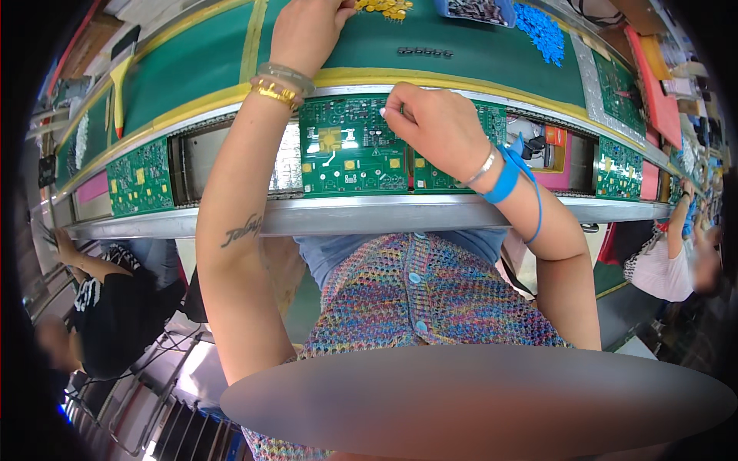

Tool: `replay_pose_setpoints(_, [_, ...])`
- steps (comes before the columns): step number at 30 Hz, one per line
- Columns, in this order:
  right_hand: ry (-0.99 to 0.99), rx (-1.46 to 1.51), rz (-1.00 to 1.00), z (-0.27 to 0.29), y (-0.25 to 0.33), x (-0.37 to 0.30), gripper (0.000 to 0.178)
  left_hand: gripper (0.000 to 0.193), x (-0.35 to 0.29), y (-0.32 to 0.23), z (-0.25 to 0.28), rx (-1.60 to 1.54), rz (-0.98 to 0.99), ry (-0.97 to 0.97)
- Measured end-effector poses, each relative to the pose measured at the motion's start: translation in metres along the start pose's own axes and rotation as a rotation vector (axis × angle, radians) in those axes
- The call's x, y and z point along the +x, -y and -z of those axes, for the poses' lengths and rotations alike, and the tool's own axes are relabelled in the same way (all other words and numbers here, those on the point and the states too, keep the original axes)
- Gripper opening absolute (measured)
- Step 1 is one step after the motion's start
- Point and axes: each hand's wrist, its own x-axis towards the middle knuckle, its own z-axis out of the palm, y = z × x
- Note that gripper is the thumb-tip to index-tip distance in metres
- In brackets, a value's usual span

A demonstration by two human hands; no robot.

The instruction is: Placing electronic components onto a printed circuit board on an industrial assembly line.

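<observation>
My left hand [309, 32] reaches to the far edge of view, its curled fingertips beside a pile of small yellow components [393, 11]. Whether it pinches one of them I cannot make out. My right hand [440, 127] is closed in a pinch over the right part of the green circuit boards in front of me; anything between its fingertips is too small or hidden to name. A blue wrist strap with a cord circles that wrist. The left circuit board [352, 163] carries yellow square parts and small dark parts. A second circuit board [442, 181] lies partly under my right hand.
Metal rails [369, 217] run across, with more circuit boards [140, 178] at the left and right. Beyond lie a row of black components [425, 52], a blue bin [478, 11] of dark parts, blue components [540, 34] and a yellow-handled brush [119, 88]. Other people sit on both sides.
</observation>
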Motion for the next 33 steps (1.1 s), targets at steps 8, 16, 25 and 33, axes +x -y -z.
replay_pose_setpoints(8, [0.112, -0.050, -0.061, -0.018, 0.003, 0.027, 0.019, 0.010, -0.080, -0.011, 0.073, -0.349, 0.243, 0.164])
replay_pose_setpoints(16, [0.169, -0.152, -0.103, -0.017, 0.009, 0.038, 0.022, 0.012, -0.139, 0.009, 0.080, -0.886, 0.586, 0.342])
replay_pose_setpoints(25, [0.213, -0.178, -0.156, -0.013, 0.012, 0.042, 0.023, 0.016, -0.146, 0.010, 0.064, -1.062, 0.628, 0.505])
replay_pose_setpoints(33, [0.193, -0.181, -0.179, 0.015, 0.006, 0.047, 0.033, 0.016, -0.144, 0.000, 0.066, -1.018, 0.655, 0.555])
